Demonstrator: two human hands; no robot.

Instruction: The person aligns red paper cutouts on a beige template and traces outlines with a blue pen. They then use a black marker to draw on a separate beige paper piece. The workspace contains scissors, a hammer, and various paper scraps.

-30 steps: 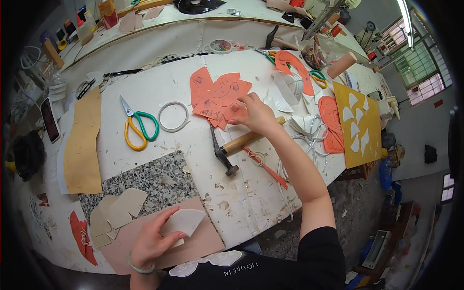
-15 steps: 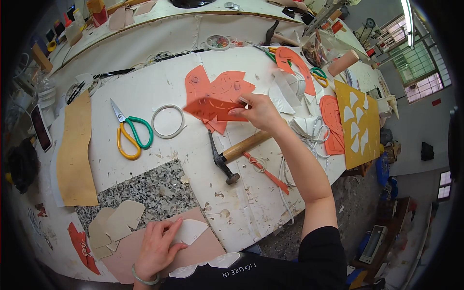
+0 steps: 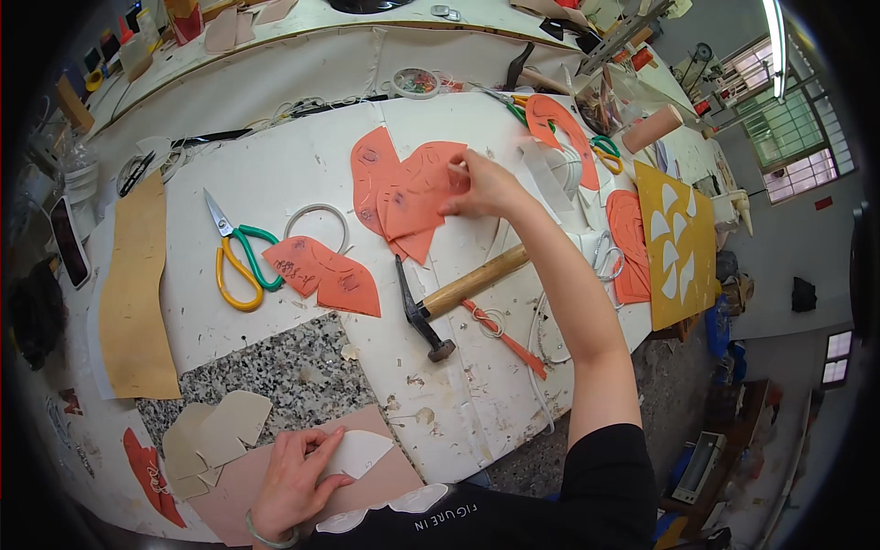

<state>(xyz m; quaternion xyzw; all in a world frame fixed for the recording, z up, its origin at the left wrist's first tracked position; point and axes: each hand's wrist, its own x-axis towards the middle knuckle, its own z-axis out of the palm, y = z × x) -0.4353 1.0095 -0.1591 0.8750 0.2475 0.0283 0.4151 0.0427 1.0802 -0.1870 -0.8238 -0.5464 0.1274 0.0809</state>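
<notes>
My left hand (image 3: 295, 472) lies with fingers stretched out on a white pointed template (image 3: 365, 451), which rests on a pinkish-beige sheet (image 3: 236, 490) at the near edge. Farther off, my right hand (image 3: 486, 186) is closed in a pinch on the edge of an orange leather piece (image 3: 417, 194) within a small overlapping pile. Another orange cut piece (image 3: 337, 278) with pen marks lies apart, partly over a pale tape ring (image 3: 316, 218) and beside the green-and-yellow-handled scissors (image 3: 240, 266). The hammer (image 3: 467, 282) rests under my right forearm.
A speckled stone slab (image 3: 275, 367) lies left of centre, with beige cut pieces (image 3: 240, 426) overlapping its near corner. At the right are a yellow board (image 3: 678, 275) bearing white shapes, white cord (image 3: 607, 257) and more orange pieces (image 3: 629, 247). A tan strip (image 3: 137, 302) lies left.
The orange piece lifted in my right hand now lies nearer and to the left, by the scissors and ring. My right hand has returned to the pile; my left hand stays put.
</notes>
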